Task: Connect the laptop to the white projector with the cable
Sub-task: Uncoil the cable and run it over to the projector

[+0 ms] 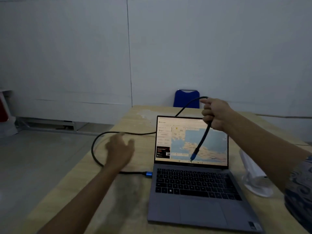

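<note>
Laptop: the open grey laptop (199, 188) sits on the pale wooden table (118, 200), lid up, lit screen showing a map; positioned square to the person, presumably for reach to both side edges.
Cable: the thick black cable with blue-collared plugs (96, 159) loops over the table's left edge, passes behind the screen and rises to the right.
Near plug: one blue plug (149, 174) lies at the laptop's left edge, touching or just beside it; whether it is seated in a port cannot be told.
Right hand: the right hand (215, 114) is closed around the cable above the screen, the free plug (193, 156) dangling downward in front of the display; held high, apparently to take up slack and free that end.
Left hand: the left hand (120, 149) hovers over the table inside the loop, fingers spread wide, holding nothing; contact with the cable uncertain through blur.
Projector: the white rounded object (255, 176) right of the laptop is probably the projector; no port visible.
Judgement: projector end not yet connected.
</note>
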`<state>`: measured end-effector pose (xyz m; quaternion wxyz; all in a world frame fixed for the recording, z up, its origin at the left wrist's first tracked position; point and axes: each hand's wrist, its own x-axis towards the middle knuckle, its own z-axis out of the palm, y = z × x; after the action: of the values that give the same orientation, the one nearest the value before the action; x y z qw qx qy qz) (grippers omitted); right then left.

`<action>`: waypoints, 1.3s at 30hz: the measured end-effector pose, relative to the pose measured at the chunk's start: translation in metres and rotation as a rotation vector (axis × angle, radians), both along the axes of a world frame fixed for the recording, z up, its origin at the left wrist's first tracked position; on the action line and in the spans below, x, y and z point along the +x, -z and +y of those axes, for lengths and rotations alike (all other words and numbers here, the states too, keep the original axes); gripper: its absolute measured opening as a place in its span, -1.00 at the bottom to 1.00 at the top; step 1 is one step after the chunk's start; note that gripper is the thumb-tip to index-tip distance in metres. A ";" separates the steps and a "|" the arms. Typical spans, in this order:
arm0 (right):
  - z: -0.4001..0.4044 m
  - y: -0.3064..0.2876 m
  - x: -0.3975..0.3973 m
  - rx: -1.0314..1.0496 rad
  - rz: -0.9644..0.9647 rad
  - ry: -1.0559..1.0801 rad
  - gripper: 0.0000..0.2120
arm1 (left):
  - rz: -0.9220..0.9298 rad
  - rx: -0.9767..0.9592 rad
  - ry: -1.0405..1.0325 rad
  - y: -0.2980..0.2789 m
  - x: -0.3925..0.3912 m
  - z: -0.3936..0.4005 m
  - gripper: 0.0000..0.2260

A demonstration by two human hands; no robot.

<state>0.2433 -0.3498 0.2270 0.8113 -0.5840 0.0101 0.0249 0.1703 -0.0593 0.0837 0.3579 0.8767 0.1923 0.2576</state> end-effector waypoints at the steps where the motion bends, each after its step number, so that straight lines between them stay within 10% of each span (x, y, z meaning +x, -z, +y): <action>1: -0.005 0.002 0.003 0.032 0.006 -0.004 -0.71 | 0.139 -0.022 -0.177 0.013 0.002 0.021 -0.41; 7: 0.002 0.015 0.015 0.163 0.006 -0.016 -0.71 | 0.484 -0.233 -0.258 0.071 0.001 0.081 -0.29; 33: -0.219 0.041 0.013 0.312 -0.094 0.466 -0.79 | 0.424 -0.028 0.200 0.079 0.075 0.036 -0.45; 39: -0.276 0.064 -0.023 0.434 -0.042 0.580 -0.85 | -0.300 0.046 0.107 0.057 0.055 -0.018 -0.73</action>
<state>0.2205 -0.6254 0.1627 0.8897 -0.3714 0.1534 -0.2167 0.2254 -0.0773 0.0271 0.3758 0.8454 0.0838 0.3703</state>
